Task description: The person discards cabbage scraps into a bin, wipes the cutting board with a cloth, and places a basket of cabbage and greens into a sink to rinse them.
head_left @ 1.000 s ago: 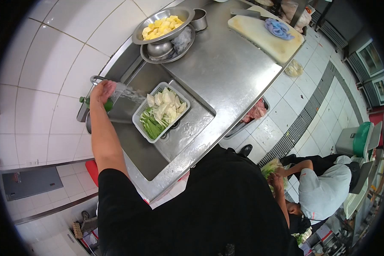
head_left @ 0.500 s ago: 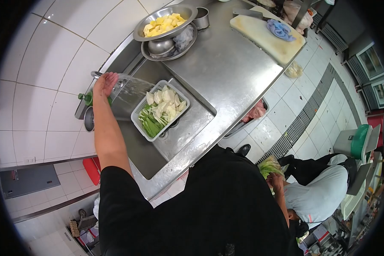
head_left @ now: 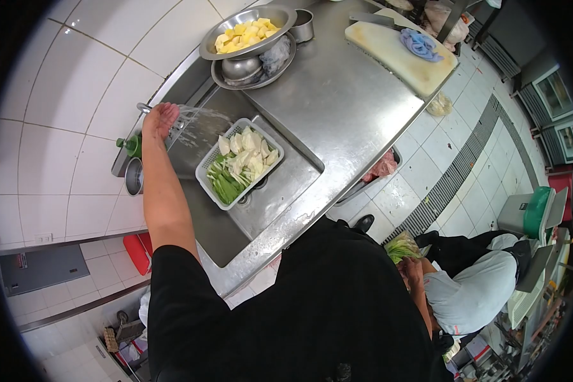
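My left hand [head_left: 162,121] is stretched out to the faucet [head_left: 144,108] over the sink [head_left: 216,245]. Its fingers are extended, palm turned to the running water [head_left: 200,118], and nothing is held in it. Water sprays off it toward a white plastic basket [head_left: 204,183] in the sink. Inside the basket lie pale, cut vegetable chunks [head_left: 251,145] and sliced green stems [head_left: 225,183]. My right hand is out of view.
Steel bowls [head_left: 286,16] with yellow cubes stand behind the sink. A cutting board [head_left: 388,54] bears a knife [head_left: 372,20] and blue cloth [head_left: 420,46]. A green bottle [head_left: 132,146] sits by the wall. At right, a co-worker [head_left: 471,293] bends over, handling leafy greens [head_left: 402,248].
My left hand has shifted slightly up and right at the faucet, and the water now splashes in a wider spray. The co-worker has moved a little; the basket stays in place.
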`<state>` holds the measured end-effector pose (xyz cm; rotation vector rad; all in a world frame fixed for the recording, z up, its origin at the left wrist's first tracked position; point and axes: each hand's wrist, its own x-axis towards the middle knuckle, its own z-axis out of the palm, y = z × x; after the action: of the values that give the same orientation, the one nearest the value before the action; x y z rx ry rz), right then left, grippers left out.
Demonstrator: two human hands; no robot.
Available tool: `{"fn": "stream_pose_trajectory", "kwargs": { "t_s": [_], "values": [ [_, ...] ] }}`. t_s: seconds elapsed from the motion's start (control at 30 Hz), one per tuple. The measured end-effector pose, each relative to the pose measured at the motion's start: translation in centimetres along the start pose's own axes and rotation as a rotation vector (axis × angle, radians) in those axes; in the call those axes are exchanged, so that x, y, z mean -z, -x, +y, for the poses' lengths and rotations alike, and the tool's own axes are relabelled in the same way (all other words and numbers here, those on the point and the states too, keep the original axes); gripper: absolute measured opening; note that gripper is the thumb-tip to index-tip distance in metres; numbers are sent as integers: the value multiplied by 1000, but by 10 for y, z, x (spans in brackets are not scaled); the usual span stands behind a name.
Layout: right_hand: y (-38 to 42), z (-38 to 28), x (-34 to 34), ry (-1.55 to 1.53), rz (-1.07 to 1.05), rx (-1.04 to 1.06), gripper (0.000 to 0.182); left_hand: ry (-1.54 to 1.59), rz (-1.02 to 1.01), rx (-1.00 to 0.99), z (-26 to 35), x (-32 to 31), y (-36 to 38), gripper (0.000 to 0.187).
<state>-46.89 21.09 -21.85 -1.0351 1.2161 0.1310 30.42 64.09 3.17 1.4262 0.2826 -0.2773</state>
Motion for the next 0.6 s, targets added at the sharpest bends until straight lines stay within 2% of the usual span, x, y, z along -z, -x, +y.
{"fn": "stream_pose_trajectory", "kwargs": {
  "t_s": [0.27,0.6],
  "values": [
    [-1,-10,-4,35,-9,29,21,-141,-30,113,12,-1,21,26],
    [-17,-5,-3,25,23,-55,20,-347,-31,201,23,0,33,29]
  ]
}}
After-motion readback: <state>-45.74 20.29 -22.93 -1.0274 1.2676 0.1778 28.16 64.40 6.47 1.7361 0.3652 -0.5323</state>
